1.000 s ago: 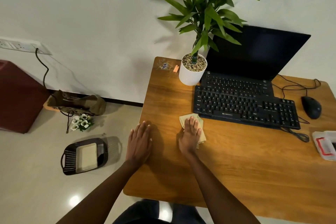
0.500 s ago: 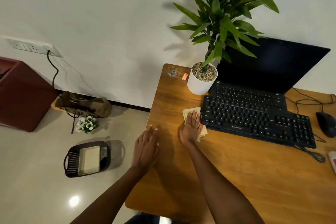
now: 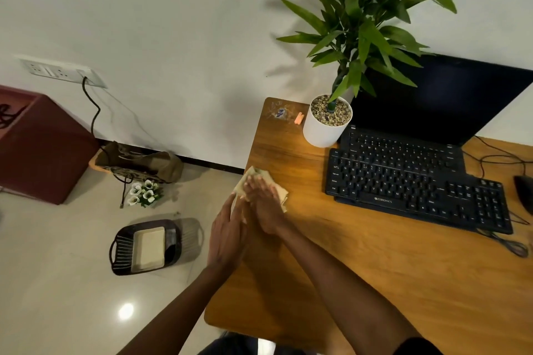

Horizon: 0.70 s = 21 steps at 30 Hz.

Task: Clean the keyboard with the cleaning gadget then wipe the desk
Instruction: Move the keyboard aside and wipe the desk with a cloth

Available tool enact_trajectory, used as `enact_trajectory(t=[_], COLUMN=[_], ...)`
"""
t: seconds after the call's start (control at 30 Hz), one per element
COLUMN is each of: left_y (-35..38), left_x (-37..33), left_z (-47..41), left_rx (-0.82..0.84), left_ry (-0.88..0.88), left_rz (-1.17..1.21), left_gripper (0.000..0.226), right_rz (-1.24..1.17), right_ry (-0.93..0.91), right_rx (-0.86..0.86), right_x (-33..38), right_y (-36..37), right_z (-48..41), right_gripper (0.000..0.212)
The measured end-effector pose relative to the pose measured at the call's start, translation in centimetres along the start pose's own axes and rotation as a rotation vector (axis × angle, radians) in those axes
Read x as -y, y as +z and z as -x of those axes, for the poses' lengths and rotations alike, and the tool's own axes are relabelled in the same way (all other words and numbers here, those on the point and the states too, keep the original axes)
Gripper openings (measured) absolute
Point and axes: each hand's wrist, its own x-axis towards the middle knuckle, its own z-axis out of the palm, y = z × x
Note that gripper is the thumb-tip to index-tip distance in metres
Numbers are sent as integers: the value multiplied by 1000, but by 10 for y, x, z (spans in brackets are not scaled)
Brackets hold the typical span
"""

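Note:
My right hand (image 3: 264, 204) lies flat on a folded yellowish cloth (image 3: 281, 192) at the left edge of the wooden desk (image 3: 375, 268), with part of the cloth hanging past the edge. Just beside it, my left hand (image 3: 227, 235) is held at the desk's left edge with its fingers straight, its tips close to the cloth. A black external keyboard (image 3: 418, 193) lies to the right in front of the open laptop (image 3: 427, 124).
A white pot with a green plant (image 3: 327, 124) stands at the back left of the desk, with a small orange item (image 3: 299, 118) and a clear wrapper (image 3: 279, 112) beside it. A mouse (image 3: 523, 190) lies far right. On the floor sit a dark basket (image 3: 145, 246), a bag and flowers.
My right hand has slid the cloth leftward from beside the keyboard to the desk's left edge. My left hand has lifted off the desk top and moved up against the edge by the cloth.

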Motion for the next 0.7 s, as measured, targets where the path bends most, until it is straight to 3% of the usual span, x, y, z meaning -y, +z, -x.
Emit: enact_trajectory(t=[0.13,0.23,0.33,0.4,0.5,0.6,0.7], left_y=[3,5,2,2,16,35,49], left_x=[-12,-31,-52,-68,-88,-94,-91], left_z=[7,15,13,8,4,13,28], left_rx=[-58,-102,-126,-129,-73,37,100], left_ry=[21,39,62,104,177,235,257], left_rz=[67,113,180,185,152,50,-42], left_gripper=[58,60,61,55,47,40,40], right_rz=[-180,-505,-1064,-1416,-1767,-1703,-1235], right_ry=[-31,178,447,630,695,700,690], right_rx=[19,37,23,-165,-561,-887,-1063], right_x=[40,68,58,35,-25,-95,-156], right_y=[17,6,3,-13,-50,-80,-89], right_z=[52,94,108,121,166,219,263], right_gripper=[59,39,36,30,24,23,26])
